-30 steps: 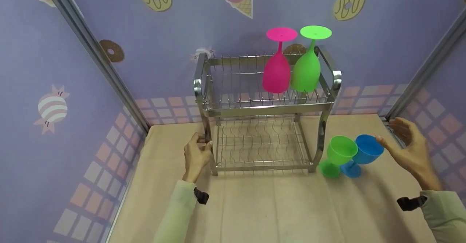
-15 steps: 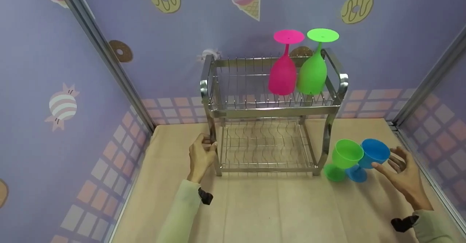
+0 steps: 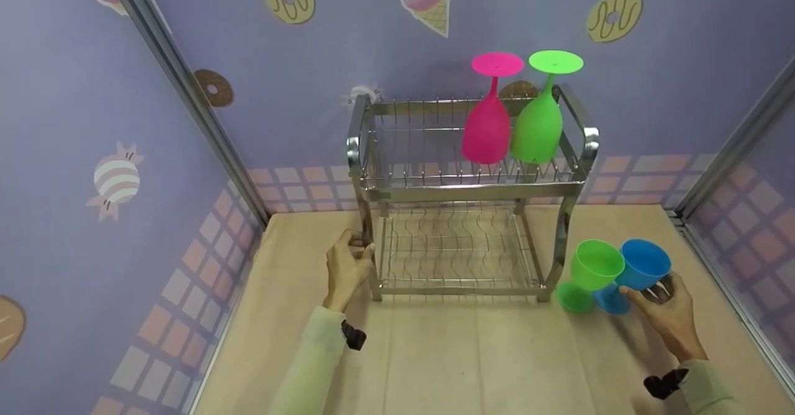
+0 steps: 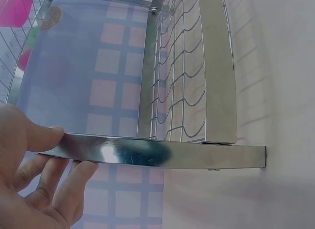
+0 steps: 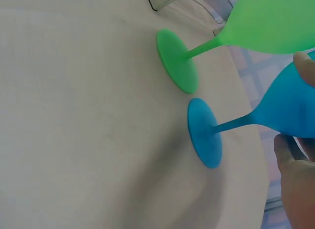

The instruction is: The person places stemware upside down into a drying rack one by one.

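Note:
My left hand point(image 3: 348, 271) pinches the left front leg of a two-tier metal dish rack point(image 3: 472, 192), thumb on one side and fingers on the other. At the right, my right hand point(image 3: 667, 309) holds the bowl of a blue plastic goblet point(image 3: 645, 264) between thumb and fingers. The goblet stands upright, its foot point(image 5: 204, 133) on the tabletop in the right wrist view. Close beside it stands an upright green goblet point(image 3: 597, 266). Upside down on the rack's upper tier, toward its right end, are a pink goblet point(image 3: 487, 130) and another green goblet point(image 3: 538, 130).
A cream cloth point(image 3: 435, 359) covers the table. Patterned purple wall panels point(image 3: 335, 42) enclose the back and sides, with metal posts at the corners. The rack's lower tier point(image 3: 456, 247) is a wavy wire shelf.
My right hand has come in leftward from the right and taken hold of the blue goblet's bowl. My left hand stays on the rack's leg. The head view has shifted slightly.

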{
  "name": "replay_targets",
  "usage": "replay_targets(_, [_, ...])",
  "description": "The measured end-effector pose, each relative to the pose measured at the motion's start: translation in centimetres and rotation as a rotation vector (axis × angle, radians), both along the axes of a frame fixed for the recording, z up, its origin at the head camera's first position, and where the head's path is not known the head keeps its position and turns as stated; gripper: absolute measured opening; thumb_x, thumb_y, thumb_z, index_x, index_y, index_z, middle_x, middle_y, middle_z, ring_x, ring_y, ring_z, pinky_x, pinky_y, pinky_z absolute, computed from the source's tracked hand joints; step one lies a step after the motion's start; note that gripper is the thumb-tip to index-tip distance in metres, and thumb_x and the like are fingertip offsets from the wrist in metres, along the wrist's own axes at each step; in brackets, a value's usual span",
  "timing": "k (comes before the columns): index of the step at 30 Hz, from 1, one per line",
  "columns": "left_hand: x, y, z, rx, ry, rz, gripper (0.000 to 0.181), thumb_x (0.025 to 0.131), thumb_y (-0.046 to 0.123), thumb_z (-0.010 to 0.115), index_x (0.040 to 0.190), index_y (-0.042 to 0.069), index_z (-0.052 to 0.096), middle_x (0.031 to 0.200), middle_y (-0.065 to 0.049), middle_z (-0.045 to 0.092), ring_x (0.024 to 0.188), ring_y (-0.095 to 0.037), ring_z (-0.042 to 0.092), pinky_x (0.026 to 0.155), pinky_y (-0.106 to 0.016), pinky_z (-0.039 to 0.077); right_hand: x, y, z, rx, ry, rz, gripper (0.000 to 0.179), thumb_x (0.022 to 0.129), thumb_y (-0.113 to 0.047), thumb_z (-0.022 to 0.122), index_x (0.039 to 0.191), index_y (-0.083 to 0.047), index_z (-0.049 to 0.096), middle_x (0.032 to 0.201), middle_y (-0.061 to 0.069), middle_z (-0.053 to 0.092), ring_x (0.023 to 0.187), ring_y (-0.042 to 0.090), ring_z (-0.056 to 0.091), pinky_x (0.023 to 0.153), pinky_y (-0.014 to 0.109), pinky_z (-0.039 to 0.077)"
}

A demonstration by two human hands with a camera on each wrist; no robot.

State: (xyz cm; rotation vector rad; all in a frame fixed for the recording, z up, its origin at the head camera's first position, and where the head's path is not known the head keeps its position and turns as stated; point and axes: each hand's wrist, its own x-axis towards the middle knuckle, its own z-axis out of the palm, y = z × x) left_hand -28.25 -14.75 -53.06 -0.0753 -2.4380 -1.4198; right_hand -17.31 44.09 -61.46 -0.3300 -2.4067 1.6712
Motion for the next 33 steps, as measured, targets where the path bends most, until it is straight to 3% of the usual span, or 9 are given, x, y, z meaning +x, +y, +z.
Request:
replay_targets(6, [0.1, 0.1, -0.2, 0.001, -0.021, -0.004, 0.020, 0.096, 0.003, 0.076, 0.115, 0.002, 0.070, 0.108, -0.017, 0.075, 0.097, -0.036, 0.077, 0.086, -0.051, 0.066, -0.1, -0.2, -0.7, 0.000, 0.001, -0.021, 0.098, 0.099, -0.018, 0.079, 0.171, -0.010, 0.012, 0.171, 0.027, 0.024, 0.158, 0.050, 0.031, 0.112, 0.016, 0.046])
replay_targets(12, [0.1, 0.1, 0.0, 0.002, -0.041, 0.002, 0.020, 0.096, 0.004, 0.076, 0.115, 0.004, 0.071, 0.109, -0.015, 0.075, 0.097, -0.034, 0.078, 0.087, -0.050, 0.066, -0.2, -0.5, -0.8, -0.040, 0.069, -0.028, 0.093, 0.097, -0.010, 0.080, 0.169, -0.013, 0.022, 0.163, 0.022, 0.033, 0.153, 0.031, 0.043, 0.097, 0.002, 0.048])
replay_targets(16, [-0.1, 0.1, 0.2, -0.002, -0.044, -0.005, 0.019, 0.096, 0.004, 0.076, 0.115, 0.004, 0.070, 0.108, -0.015, 0.075, 0.097, -0.034, 0.078, 0.088, -0.049, 0.066, -0.4, -0.4, -0.4, -0.045, 0.069, -0.026, 0.091, 0.097, -0.011, 0.080, 0.169, -0.015, 0.024, 0.164, 0.024, 0.032, 0.155, 0.035, 0.041, 0.093, 0.000, 0.047])
replay_targets(19, [-0.2, -0.2, 0.3, 0.004, -0.048, -0.015, 0.020, 0.096, 0.003, 0.076, 0.115, 0.003, 0.070, 0.110, -0.016, 0.074, 0.099, -0.034, 0.077, 0.088, -0.047, 0.067, -0.5, -0.2, 0.3, -0.037, 0.057, -0.027, 0.091, 0.098, -0.014, 0.080, 0.169, -0.017, 0.023, 0.166, 0.024, 0.030, 0.157, 0.045, 0.034, 0.091, -0.001, 0.047])
replay_targets(22, [-0.3, -0.5, 0.3, 0.027, -0.048, -0.036, 0.021, 0.095, 0.001, 0.078, 0.115, 0.001, 0.070, 0.111, -0.018, 0.074, 0.103, -0.035, 0.076, 0.090, -0.045, 0.067, -0.6, 0.2, 1.3, -0.053, 0.069, -0.029, 0.091, 0.097, -0.011, 0.080, 0.169, -0.020, 0.024, 0.165, 0.020, 0.032, 0.159, 0.047, 0.031, 0.093, 0.001, 0.048])
replay_targets(24, [-0.4, -0.7, 0.4, 0.043, -0.045, -0.053, 0.023, 0.094, 0.001, 0.078, 0.116, 0.000, 0.070, 0.112, -0.019, 0.075, 0.104, -0.036, 0.076, 0.089, -0.044, 0.067, -0.6, 0.5, 2.1, -0.047, 0.093, -0.039, 0.092, 0.097, -0.008, 0.080, 0.169, -0.021, 0.025, 0.162, 0.013, 0.036, 0.159, 0.044, 0.032, 0.099, 0.005, 0.049])
replay_targets(28, [-0.3, -0.8, 0.5, 0.057, -0.043, -0.074, 0.024, 0.094, 0.000, 0.078, 0.117, -0.001, 0.071, 0.112, -0.020, 0.075, 0.103, -0.037, 0.076, 0.087, -0.043, 0.068, -0.6, 1.0, 3.8, -0.056, 0.185, -0.045, 0.091, 0.094, 0.000, 0.080, 0.168, -0.023, 0.032, 0.151, -0.005, 0.046, 0.151, 0.022, 0.046, 0.104, 0.008, 0.049])
replay_targets(33, [0.0, -0.9, 0.8, 0.069, -0.068, -0.082, 0.027, 0.095, -0.001, 0.076, 0.121, -0.001, 0.070, 0.114, -0.020, 0.075, 0.100, -0.037, 0.078, 0.080, -0.041, 0.069, -0.4, 1.0, 6.2, -0.029, 0.234, -0.063, 0.089, 0.094, 0.004, 0.078, 0.166, -0.020, 0.033, 0.150, -0.009, 0.046, 0.153, 0.019, 0.045, 0.113, 0.014, 0.046])
